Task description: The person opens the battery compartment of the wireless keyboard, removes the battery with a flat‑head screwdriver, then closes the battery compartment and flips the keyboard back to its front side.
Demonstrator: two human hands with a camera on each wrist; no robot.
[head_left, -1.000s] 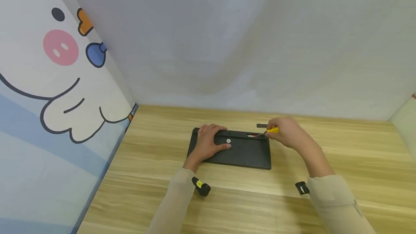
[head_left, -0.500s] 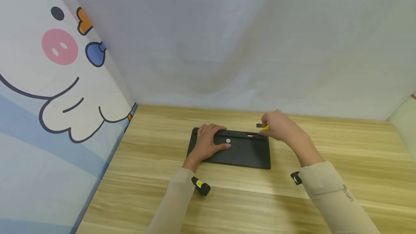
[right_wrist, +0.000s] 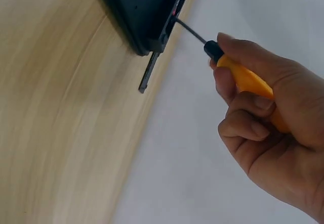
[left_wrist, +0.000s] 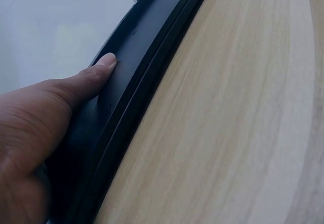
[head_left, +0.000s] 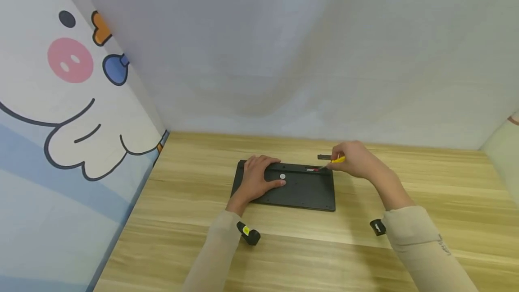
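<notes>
A black keyboard lies face down on the table, with a round white spot on its underside. My left hand holds its left part, fingers over the far edge and thumb laid along the underside. My right hand grips a screwdriver by its yellow handle. The thin shaft slants down into an uncovered slot near the keyboard's far right edge, where something white and red shows. A narrow black cover strip lies just behind the keyboard, beside the right hand.
The wood-grain table reaches back to a pale wall. On the left stands a panel with cartoon drawings. Black wrist cameras sit at both sleeves.
The right hand and screwdriver shifted left over the slot, tipping the handle, then moved back right. The left hand keeps its hold and the keyboard stays in place.
</notes>
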